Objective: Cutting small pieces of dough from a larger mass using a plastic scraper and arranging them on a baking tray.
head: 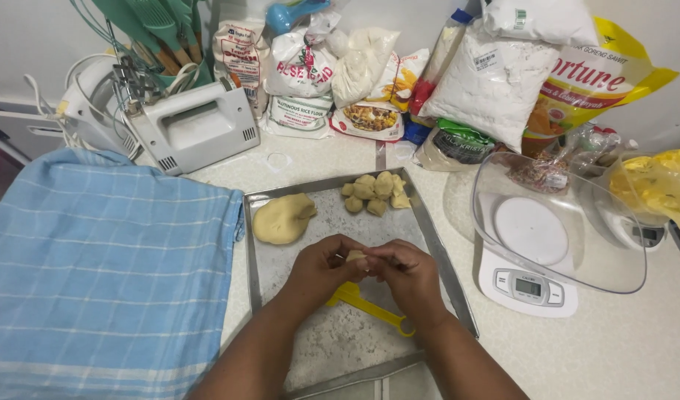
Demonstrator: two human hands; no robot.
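Dough piece (356, 256): pinched between both hands above the tray's (438, 255) middle.
Left hand (324, 268): grip closed on it.
Right hand (408, 272): likewise.
Room: yellow tool (370, 304) beneath; tray's near floury floor open.

I see a pale speckled stone-look countertop (621, 348) w/ a plain white wall (36, 37) behind it. Light is soft & even, no hard shadows. Dark gap at far left edge, can't tell what.
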